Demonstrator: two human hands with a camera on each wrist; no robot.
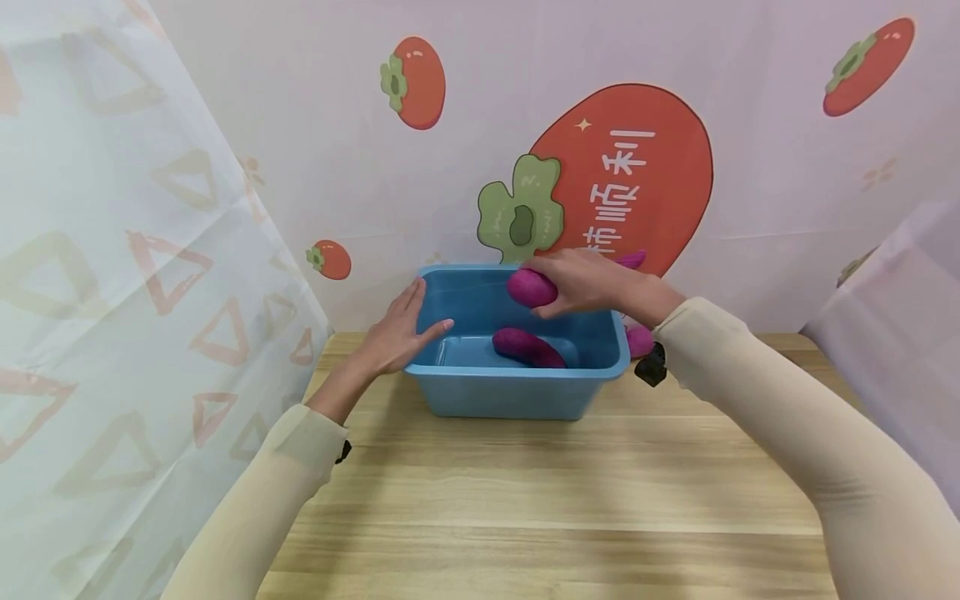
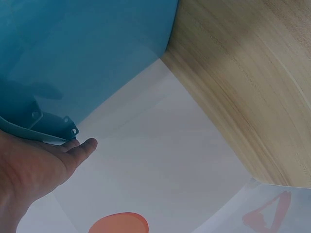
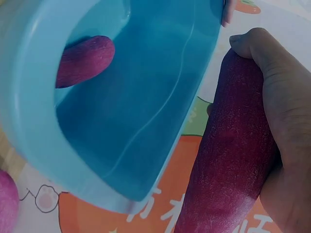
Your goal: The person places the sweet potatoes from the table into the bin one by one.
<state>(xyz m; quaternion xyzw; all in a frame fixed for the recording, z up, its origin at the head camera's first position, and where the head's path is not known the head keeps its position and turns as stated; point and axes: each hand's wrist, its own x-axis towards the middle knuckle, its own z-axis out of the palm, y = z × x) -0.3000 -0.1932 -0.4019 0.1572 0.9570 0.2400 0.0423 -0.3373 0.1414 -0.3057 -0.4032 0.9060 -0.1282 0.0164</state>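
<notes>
A purple sweet potato [image 1: 531,287] is held in my right hand [image 1: 581,282], above the right part of a blue plastic basin [image 1: 495,396]. In the right wrist view the thumb and palm wrap the long sweet potato [image 3: 233,131], beside the basin's rim. Another purple sweet potato [image 1: 528,347] lies on the basin's floor. My left hand [image 1: 395,329] rests on the basin's left rim, fingers extended and thumb over the inside. From the left wrist view, the hand [image 2: 39,165] touches the rim from outside.
A further purple sweet potato [image 1: 639,340] lies on the wooden table [image 1: 525,500], just right of the basin. Behind stands a white backdrop [image 1: 300,125] printed with persimmons, and a patterned sheet [image 1: 150,292] hangs at the left.
</notes>
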